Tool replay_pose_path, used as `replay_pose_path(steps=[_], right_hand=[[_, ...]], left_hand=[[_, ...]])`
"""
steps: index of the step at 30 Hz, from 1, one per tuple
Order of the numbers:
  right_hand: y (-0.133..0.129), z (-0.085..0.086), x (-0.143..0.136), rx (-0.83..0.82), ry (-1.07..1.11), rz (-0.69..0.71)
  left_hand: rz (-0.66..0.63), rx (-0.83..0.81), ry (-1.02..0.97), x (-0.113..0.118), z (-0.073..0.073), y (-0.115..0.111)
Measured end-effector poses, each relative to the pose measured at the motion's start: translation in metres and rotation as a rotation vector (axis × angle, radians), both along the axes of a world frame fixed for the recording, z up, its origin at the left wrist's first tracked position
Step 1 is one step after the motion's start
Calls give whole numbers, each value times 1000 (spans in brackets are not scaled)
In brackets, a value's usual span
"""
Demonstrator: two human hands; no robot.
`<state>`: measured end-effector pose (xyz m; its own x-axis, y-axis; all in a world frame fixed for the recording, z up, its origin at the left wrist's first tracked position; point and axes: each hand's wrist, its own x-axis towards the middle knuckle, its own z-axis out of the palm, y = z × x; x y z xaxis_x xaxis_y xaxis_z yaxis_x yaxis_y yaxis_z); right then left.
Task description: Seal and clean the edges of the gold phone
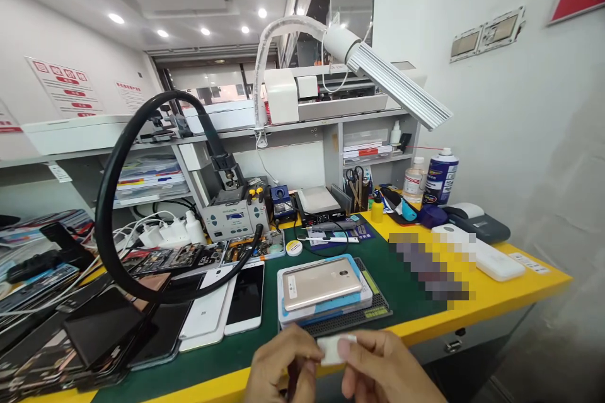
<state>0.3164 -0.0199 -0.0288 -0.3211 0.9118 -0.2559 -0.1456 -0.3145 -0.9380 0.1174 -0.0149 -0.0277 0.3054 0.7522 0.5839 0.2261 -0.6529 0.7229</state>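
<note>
At the bench's point(425, 324) yellow near edge, my left hand point(282, 360) and right hand point(385, 366) each pinch one end of a small white piece point(330, 351). Just beyond it, a gold phone point(319, 284) lies back up on a blue-and-white box point(326, 313); a long white device point(496, 258) lies near the bench's right corner

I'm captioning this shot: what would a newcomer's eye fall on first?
Probably the thick black hose looping over the left of the bench, then the ribbed white lamp slanting at upper right. At the front edge, the right hand pinches a small white piece, with the left hand at its other end.
</note>
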Motion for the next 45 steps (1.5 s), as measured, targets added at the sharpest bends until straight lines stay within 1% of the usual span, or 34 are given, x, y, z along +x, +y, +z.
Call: replay_pose_path(steps=[1,2,3,4,5,6,7,8,10,12,14,17,19,21,23,25,27,29,32,35,38,41,43,45], right_hand=[[7,6,2,107,-89,-78],[15,12,4,262,-215,-163],[23,18,6,449,-395,-260],[32,22,7,664,-595,-323],[40,25,8,850,-780,-333],[47,27,8,980,-949,-322],[52,27,7,1067,-1086,-294],[56,26,5,1109,-1188,-262],[59,22,-1,1111,-1289,-233],[60,19,-8,1086,-1305,-249],[61,18,-16,1069,-1297,-277],[61,19,-27,1095,-1272,-278],[60,19,-31,1143,-1291,-226],[56,21,-30,1205,-1362,-155],[54,24,-23,1274,-1449,-88],[54,29,-14,1313,-1511,-36],[57,35,-7,1288,-1539,-4],[62,37,-7,1227,-1541,-14],[65,36,-19,1167,-1507,-59],[63,33,-25,1198,-1464,-18],[66,36,-9,1230,-1498,32],[75,41,8,1165,-1586,-44],[80,42,4,1128,-1601,-82],[81,41,-10,1132,-1558,-60]], left_hand=[[44,44,26,-4,8,8],[127,76,55,-9,15,18],[199,101,100,-14,23,29],[255,129,154,-19,29,42],[285,146,162,-23,34,56],[307,156,161,-26,37,69],[312,158,171,-28,38,81],[317,158,176,-29,38,91],[312,152,193,-31,34,104],[301,142,210,-32,28,107],[292,129,229,-34,25,104],[277,98,273,-38,25,96],[239,67,330,-41,26,91],[183,5,423,-44,27,87],[137,-79,517,-46,27,83],[119,-150,573,-47,26,81],[120,-196,599,-49,27,79],[122,-225,619,-49,28,79],[119,-236,630,-49,31,80],[129,-227,631,-49,31,81],[145,-214,634,-50,29,82],[159,-208,652,-52,27,83],[162,-202,672,-53,25,85],[164,-191,688,-53,23,86]])
